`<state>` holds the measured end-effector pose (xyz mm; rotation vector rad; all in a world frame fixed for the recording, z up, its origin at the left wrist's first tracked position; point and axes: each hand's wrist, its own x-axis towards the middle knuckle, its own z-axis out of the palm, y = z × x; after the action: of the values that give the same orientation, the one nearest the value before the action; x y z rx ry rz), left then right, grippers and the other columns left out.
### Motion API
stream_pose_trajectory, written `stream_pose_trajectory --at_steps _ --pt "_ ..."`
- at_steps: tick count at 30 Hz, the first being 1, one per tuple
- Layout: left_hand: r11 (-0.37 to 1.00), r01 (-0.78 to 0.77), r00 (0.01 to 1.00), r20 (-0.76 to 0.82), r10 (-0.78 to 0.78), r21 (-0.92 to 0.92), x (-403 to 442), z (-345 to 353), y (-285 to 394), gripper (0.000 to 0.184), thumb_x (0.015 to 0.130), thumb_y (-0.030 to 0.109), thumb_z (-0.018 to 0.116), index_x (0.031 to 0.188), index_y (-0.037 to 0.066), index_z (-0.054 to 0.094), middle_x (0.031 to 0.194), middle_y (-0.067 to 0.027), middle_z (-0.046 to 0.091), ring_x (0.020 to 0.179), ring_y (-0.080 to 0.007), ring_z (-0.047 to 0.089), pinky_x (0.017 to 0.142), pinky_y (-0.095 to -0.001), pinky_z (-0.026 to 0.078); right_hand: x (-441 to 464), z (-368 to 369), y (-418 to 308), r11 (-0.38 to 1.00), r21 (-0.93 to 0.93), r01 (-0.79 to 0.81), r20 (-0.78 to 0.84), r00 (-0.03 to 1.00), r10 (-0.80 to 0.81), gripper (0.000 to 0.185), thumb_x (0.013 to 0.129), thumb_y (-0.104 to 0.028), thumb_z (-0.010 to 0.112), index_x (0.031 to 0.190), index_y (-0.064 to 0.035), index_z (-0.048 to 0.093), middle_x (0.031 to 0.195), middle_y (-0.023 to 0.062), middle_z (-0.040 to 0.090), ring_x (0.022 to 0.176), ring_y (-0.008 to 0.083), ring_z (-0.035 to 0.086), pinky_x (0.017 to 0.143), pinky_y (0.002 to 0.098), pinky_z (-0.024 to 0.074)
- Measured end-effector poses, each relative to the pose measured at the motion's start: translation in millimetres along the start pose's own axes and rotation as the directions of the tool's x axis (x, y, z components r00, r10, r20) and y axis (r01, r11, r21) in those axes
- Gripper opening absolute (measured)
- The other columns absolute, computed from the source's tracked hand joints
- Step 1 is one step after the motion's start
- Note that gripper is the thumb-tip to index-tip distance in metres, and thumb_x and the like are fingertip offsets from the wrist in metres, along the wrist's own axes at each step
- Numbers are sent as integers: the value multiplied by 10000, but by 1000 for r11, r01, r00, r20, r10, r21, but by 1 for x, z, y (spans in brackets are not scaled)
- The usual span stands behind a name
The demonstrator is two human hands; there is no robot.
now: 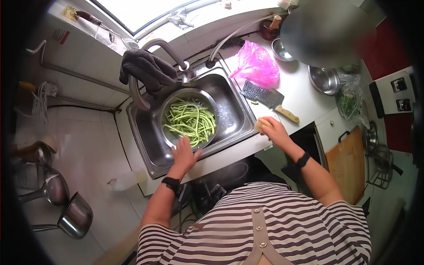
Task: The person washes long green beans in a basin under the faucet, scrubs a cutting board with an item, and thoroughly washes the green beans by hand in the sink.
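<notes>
Long green beans (191,118) lie heaped in a round metal bowl (165,106), which stands in the steel sink (232,104). My left hand (184,155) is at the near rim of the bowl, its fingers stretched out and slightly blurred. Over the counter by the sink's right edge, my right hand (277,133) is closed around a small tan sponge-like piece (263,124), mostly covered by the fingers. A cleaver (265,95) with a wooden handle lies on the counter beyond that hand.
A dark grey cloth (148,68) hangs on the faucet (164,43) above the sink. Behind the cleaver lies a pink plastic bag (258,66). Metal bowls (324,80) stand farther right, near a bag of greens (351,101). A wooden cutting board (346,161) leans at the right.
</notes>
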<state>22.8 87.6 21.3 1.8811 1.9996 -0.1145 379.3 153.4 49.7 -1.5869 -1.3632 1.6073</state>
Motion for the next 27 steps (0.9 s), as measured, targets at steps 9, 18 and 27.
stream_pose_trajectory --at_steps 9,18,27 --pt "893 -421 686 -588 427 157 155 -102 59 720 779 200 676 1367 -26 327 1390 -218 358 1296 -345 341 1061 -437 300 -110 -85 101 984 -139 -113 -303 951 66 322 883 -138 531 1198 -68 530 935 60 654 726 105 641 490 225 457" --pt "935 -351 896 -311 318 -54 227 -47 36 565 838 253 612 1289 -28 420 1249 -248 497 1156 -392 480 968 -439 387 -289 -89 216 778 504 -375 -642 439 628 343 882 -161 520 1208 -55 507 939 57 627 668 122 631 445 263 438" --pt "890 -404 884 -161 439 210 198 -57 31 375 789 165 549 1102 -39 528 1394 -218 364 1254 -374 396 1004 -431 347 -349 -88 201 684 720 118 -692 185 697 397 917 -228 475 1272 -55 431 1041 65 554 815 125 575 572 266 450"
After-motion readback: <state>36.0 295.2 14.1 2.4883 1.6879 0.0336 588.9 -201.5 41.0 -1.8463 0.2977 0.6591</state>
